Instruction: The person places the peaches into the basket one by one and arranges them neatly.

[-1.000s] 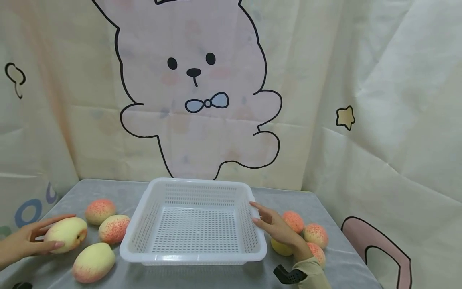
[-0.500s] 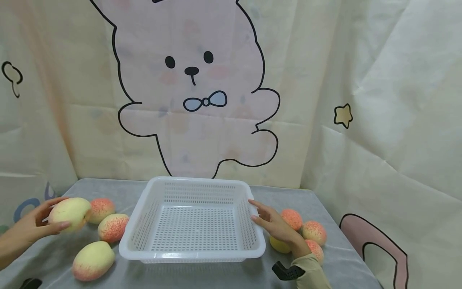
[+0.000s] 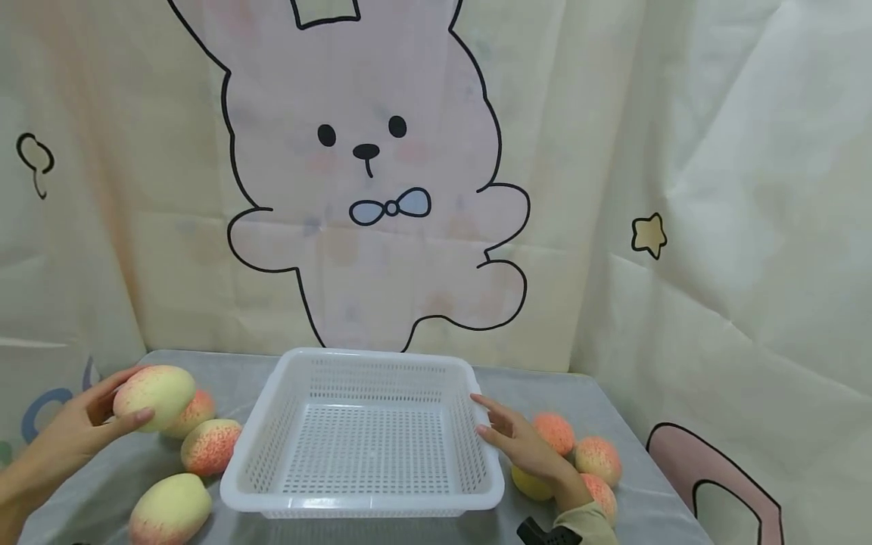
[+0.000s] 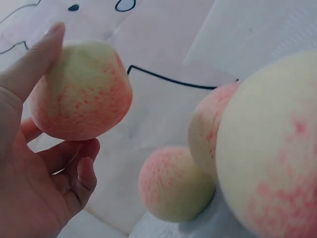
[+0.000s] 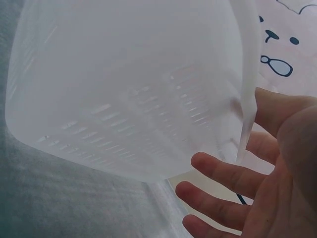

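My left hand (image 3: 85, 424) grips a pale yellow peach (image 3: 155, 397) with a pink blush, thumb on its near side. In the left wrist view this peach (image 4: 84, 91) is raised, while other peaches lie to its right. Near it on the table are a red-speckled peach (image 3: 211, 446), a yellowish peach (image 3: 170, 509) and a pinkish one (image 3: 196, 415), partly hidden behind the held peach. My right hand (image 3: 524, 443) holds the right rim of a white perforated plastic basket (image 3: 361, 505). The right wrist view shows thumb and forefinger at the basket's rim (image 5: 247, 74); its other fingers are outside. No fruit lies inside the basket.
Right of the basket, several more peaches (image 3: 598, 460) sit close together, partly covered by the right forearm. A grey cloth covers the table (image 3: 531, 372). Behind it hangs a pale curtain (image 3: 409, 250) with a cartoon bear.
My left hand has lifted the pale peach and carried it up and right toward the basket. The right hand stays at the basket's rim. The head view has shifted slightly.
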